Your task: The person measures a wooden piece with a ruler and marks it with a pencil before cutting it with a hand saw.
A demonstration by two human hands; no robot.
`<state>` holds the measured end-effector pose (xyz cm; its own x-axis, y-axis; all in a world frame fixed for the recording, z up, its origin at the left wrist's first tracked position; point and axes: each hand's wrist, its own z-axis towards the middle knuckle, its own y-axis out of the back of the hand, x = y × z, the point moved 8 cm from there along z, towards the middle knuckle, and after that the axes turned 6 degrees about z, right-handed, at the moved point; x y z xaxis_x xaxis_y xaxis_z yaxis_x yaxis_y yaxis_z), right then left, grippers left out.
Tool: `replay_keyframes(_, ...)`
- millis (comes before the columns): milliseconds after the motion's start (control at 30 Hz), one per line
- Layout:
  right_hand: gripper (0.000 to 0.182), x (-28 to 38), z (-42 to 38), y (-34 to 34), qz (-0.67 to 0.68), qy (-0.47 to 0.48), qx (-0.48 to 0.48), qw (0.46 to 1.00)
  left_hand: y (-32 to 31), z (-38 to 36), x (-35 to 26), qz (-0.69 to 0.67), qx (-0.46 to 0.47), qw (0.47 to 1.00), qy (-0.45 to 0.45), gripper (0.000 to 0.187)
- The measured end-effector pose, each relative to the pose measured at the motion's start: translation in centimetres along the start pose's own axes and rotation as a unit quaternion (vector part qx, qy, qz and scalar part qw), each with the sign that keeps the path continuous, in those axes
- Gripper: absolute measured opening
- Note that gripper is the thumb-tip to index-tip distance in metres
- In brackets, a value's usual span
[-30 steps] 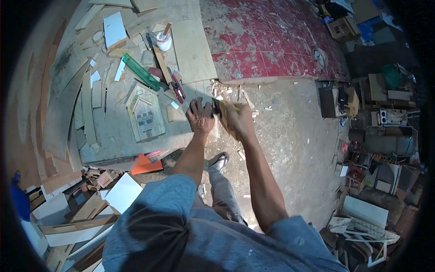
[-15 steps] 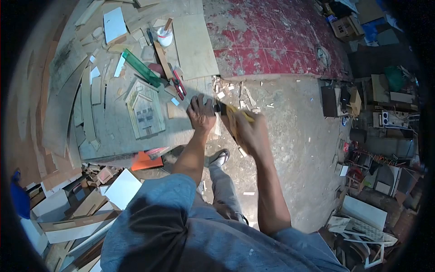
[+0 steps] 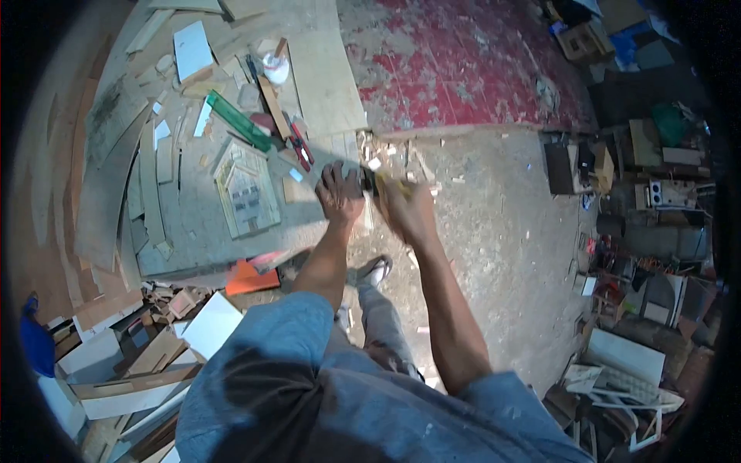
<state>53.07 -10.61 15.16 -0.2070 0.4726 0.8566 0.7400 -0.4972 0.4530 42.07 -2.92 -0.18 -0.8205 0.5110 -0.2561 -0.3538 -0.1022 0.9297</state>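
Observation:
My left hand [image 3: 340,194] lies at the right edge of the wooden worktable [image 3: 201,251], fingers spread and pressed down. Whatever is beneath its palm is hidden. Close to its right, my right hand [image 3: 409,210] is wrapped round the yellow handle of a handsaw [image 3: 402,187], blurred by motion. The saw's dark blade points toward the left hand, at the table edge. A small wooden house-shaped piece [image 3: 245,189] with windows lies left of my left hand. Just above that hand are a red-handled tool [image 3: 301,147] and a small pale blue piece [image 3: 296,175].
On the table are a green strip [image 3: 235,119], a white tub [image 3: 275,69] with a stick, and a thin plywood sheet [image 3: 326,73]. Wood offcuts [image 3: 147,370] are piled lower left. An orange piece [image 3: 251,278] sits by the table's front edge. Wood chips litter the floor [image 3: 486,224].
My right hand has moved left and slightly up with the handsaw, closer to my left hand. The left hand stays in nearly the same spot.

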Motion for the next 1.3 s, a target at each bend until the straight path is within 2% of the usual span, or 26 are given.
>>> replay_keyframes(33,0.042,1.6,-1.7,1.4,-0.001,-0.033,-0.002,0.999,0.1,1.2,0.1,0.018,-0.016,1.000,0.010,0.022)
replay_keyframes(133,0.041,4.0,-4.2,2.4,0.008,-0.006,-0.003,1.000,-0.5,1.2,0.4,0.008,0.021,1.000,0.015,0.022)
replay_keyframes(200,0.039,0.9,-0.5,-0.3,-0.001,-0.010,0.007,1.000,-0.5,1.4,0.5,0.014,0.037,0.999,0.024,0.024)
replay_keyframes(267,0.038,-1.9,2.5,-2.7,-0.015,-0.033,0.049,0.998,0.2,1.2,0.3,-0.017,0.001,1.000,0.014,0.029)
replay_keyframes(300,0.040,-2.7,2.1,-2.7,-0.021,0.020,0.048,0.998,0.8,1.1,0.2,-0.018,-0.022,1.000,0.004,0.029)
replay_keyframes(367,0.040,0.3,-1.1,-0.3,0.006,0.034,0.026,0.999,0.3,2.2,0.2,-0.012,-0.030,0.999,0.006,0.028)
replay_keyframes(400,0.040,2.4,-3.4,1.1,0.037,0.028,0.006,0.999,-0.1,1.0,0.4,-0.003,-0.019,1.000,0.003,0.026)
replay_keyframes(433,0.042,3.8,-4.3,1.7,0.040,-0.035,0.038,0.998,-0.1,0.4,0.4,-0.004,-0.009,1.000,0.000,0.026)
replay_keyframes(533,0.041,0.3,-0.5,-0.9,-0.021,0.013,0.016,1.000,-0.3,1.0,0.3,0.024,0.008,1.000,0.003,0.026)
replay_keyframes(567,0.041,-2.4,1.5,-2.4,0.033,-0.026,0.046,0.998,-0.2,0.5,0.2,0.013,0.013,1.000,0.008,0.026)
replay_keyframes(600,0.041,-2.0,1.4,-2.2,0.036,-0.021,0.045,0.998,-0.1,1.2,0.3,0.002,0.008,1.000,0.011,0.025)
replay_keyframes(667,0.039,0.0,-1.4,-0.2,-0.026,-0.009,0.009,1.000,-0.2,0.8,0.1,-0.001,0.008,1.000,0.006,0.025)
replay_keyframes(700,0.037,2.2,-3.4,0.9,0.030,-0.014,0.005,0.999,-0.5,1.2,0.5,0.000,0.003,1.000,0.013,0.025)
replay_keyframes(733,0.037,2.4,-5.2,1.4,0.029,-0.028,0.010,0.999,-0.7,-0.4,0.8,0.001,0.017,1.000,0.015,0.025)
replay_keyframes(800,0.035,2.6,-5.1,2.1,0.045,-0.074,0.022,0.996,-0.8,1.1,0.6,0.005,-0.003,1.000,0.013,0.026)
replay_keyframes(833,0.035,1.8,-3.4,1.2,0.002,-0.007,0.007,1.000,-0.9,1.2,0.5,0.013,0.019,1.000,0.014,0.026)
replay_keyframes(900,0.035,-1.9,-0.3,-1.5,-0.006,-0.017,0.023,1.000,-0.7,0.0,0.4,-0.007,0.004,1.000,0.011,0.026)
replay_keyframes(933,0.035,-1.1,1.0,-2.3,-0.008,-0.015,0.035,0.999,-0.1,0.9,0.5,-0.023,-0.022,0.999,0.004,0.027)
replay_keyframes(1000,0.036,-0.7,-1.8,-0.9,0.005,0.013,0.026,1.000,-0.1,0.6,0.3,-0.017,0.003,1.000,0.002,0.027)
replay_keyframes(1033,0.037,1.6,-3.5,0.6,0.021,0.021,0.004,1.000,-0.6,1.2,0.6,-0.006,0.023,1.000,0.011,0.027)
replay_keyframes(1100,0.040,4.0,-7.0,2.3,0.042,-0.007,-0.004,0.999,-1.1,-0.2,0.8,-0.006,0.023,1.000,0.013,0.029)
replay_keyframes(1133,0.040,3.6,-5.8,2.0,0.042,-0.001,-0.006,0.999,-1.1,1.0,0.6,-0.008,-0.001,1.000,0.014,0.030)
replay_keyframes(1200,0.041,0.3,-2.1,-0.3,-0.043,-0.018,0.014,0.999,-0.6,1.5,0.6,-0.002,0.022,1.000,0.012,0.031)
replay_keyframes(1233,0.043,-2.5,0.6,-2.0,0.033,-0.043,0.024,0.998,-0.5,1.1,0.4,0.004,0.047,0.999,0.010,0.032)
replay_keyframes(1267,0.043,-2.5,0.4,-1.9,0.035,-0.043,0.023,0.998,-0.6,0.8,0.5,0.006,0.046,0.999,0.009,0.032)
replay_keyframes(1300,0.044,-1.6,-0.4,-1.5,0.019,0.017,0.004,1.000,-0.8,0.5,0.6,-0.006,0.060,0.998,0.008,0.036)
